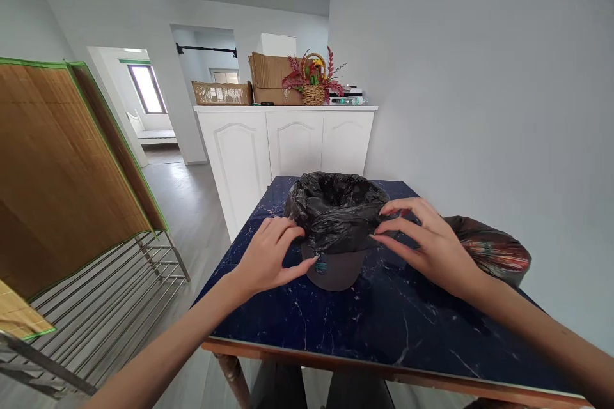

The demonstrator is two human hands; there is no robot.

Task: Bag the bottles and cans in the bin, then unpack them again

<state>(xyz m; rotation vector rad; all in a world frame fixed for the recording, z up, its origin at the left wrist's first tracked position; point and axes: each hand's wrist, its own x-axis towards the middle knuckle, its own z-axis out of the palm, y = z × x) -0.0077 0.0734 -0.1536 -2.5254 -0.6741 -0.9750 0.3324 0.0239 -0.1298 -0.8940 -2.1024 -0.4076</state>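
A small grey trash can (336, 271) stands upright on the dark blue marbled table (316, 332). A black plastic garbage bag (336, 227) lines it, its crumpled top folded down over the rim and covering the can's upper part. My left hand (268, 252) is at the bag's left side, thumb and fingers apart, the thumb reaching toward the can's printed label. On the right, my right hand (426, 239) has its fingers spread, with the tips at the bag's folded edge. Whether those fingertips press the plastic is hard to see.
A tied dark bag with a reddish pattern (494, 249) sits at the table's right, by the wall. Behind is a white cabinet (292, 140) bearing cardboard boxes (275, 80) and a flower basket (313, 94). A metal rack (119, 294) with bamboo mats (71, 160) stands left.
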